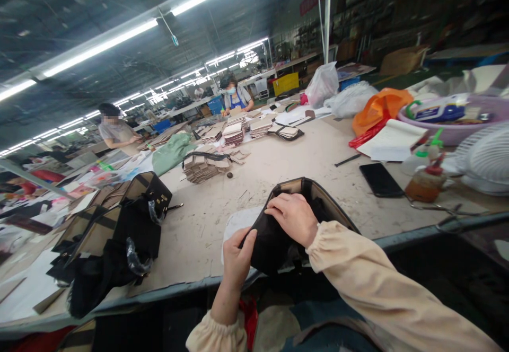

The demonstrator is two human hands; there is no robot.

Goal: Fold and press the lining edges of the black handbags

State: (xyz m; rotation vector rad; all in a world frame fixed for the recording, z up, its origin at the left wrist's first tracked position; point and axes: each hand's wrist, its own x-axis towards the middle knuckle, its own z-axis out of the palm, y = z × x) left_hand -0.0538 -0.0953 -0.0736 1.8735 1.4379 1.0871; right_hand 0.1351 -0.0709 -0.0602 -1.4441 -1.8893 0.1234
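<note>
A black bag piece (270, 248) with a stiff, tan-lined rim lies tilted at the table's front edge, partly over a white sheet (238, 225). My left hand (237, 254) pinches its near left edge between thumb and fingers. Bent over the upper left rim, my right hand (293, 215) has its fingers pressed together on the black fabric. The fingertips of my right hand are partly hidden against the cloth.
Black bags (139, 230) with tan linings stand at the left of the table (199, 235). Stacked pieces (207, 166) lie beyond. A phone (380, 179), a glue bottle (425, 183), a fan (487, 158) and a purple basin (477, 129) are at right. Two people work farther back.
</note>
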